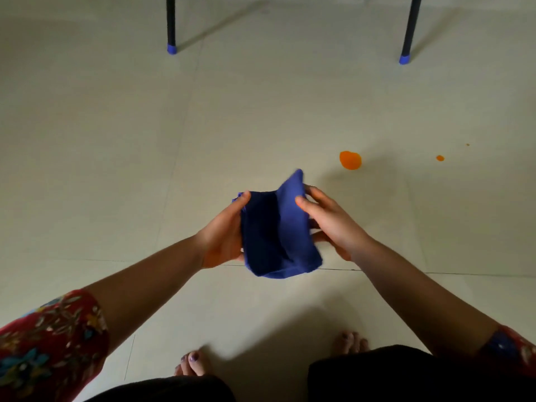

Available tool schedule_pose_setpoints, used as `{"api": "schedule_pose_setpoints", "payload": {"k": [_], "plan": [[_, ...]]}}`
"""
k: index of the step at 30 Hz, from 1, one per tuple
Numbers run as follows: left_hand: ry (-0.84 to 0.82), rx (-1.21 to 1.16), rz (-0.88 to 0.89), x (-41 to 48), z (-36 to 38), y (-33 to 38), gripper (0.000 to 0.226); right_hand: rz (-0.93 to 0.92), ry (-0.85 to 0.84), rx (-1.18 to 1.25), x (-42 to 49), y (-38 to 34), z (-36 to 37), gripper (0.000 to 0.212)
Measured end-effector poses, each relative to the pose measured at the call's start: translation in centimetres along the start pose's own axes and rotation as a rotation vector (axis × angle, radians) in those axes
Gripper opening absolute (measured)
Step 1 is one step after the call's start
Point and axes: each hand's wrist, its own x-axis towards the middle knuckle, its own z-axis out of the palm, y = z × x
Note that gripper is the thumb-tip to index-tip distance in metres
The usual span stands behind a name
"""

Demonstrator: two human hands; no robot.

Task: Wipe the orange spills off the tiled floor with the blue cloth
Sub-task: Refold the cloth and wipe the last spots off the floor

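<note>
Head view: left hand (223, 236) and right hand (333, 224) are both gripping folded blue cloth (278, 236) above tiled floor (116, 140), orange spills (350, 160) lying far right.

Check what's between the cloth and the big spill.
Nothing. In the head view only bare tile, in shadow, lies between the cloth and the big spill.

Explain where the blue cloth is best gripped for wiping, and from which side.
Probably the thick folded middle, taken from above with one palm spread. The blue cloth, held between left hand and right hand, is folded into a pad, leaving a flat underside for the orange spill.
</note>
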Motion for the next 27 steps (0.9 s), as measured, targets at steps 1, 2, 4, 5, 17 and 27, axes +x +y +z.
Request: {"api": "schedule_pose_setpoints", "payload": {"k": [1, 2, 4, 5, 17, 27], "plan": [[-0.066, -0.079, -0.005, 0.3, 0.4, 0.0, 0.073, 0.024, -0.073, 0.059, -0.6, -0.7, 0.4, 0.027], [-0.109, -0.184, -0.011, 0.5, 0.9, 0.0, 0.081, 0.025, -0.087, 0.092, -1.0, -1.1, 0.5, 0.031], [-0.107, -0.327, 0.018, 0.8, 1.5, 0.2, 0.085, -0.039, 0.056, 0.079, -1.2, -1.3, 0.0, 0.035], [-0.066, -0.338, 0.045, 1.1, 1.7, 0.4, 0.080, -0.075, 0.177, 0.047, -1.0, -1.0, -0.6, 0.032], [0.432, -0.254, 0.205, 3.1, 1.2, -1.3, 0.039, 0.218, 0.192, -0.002, -1.2, 4.9, -3.7, 0.020], [0.577, 0.898, 0.242, 4.7, -1.0, -3.9, 0.025, 0.005, 0.614, -1.189, -1.5, 9.7, -5.6, 0.031]]}}
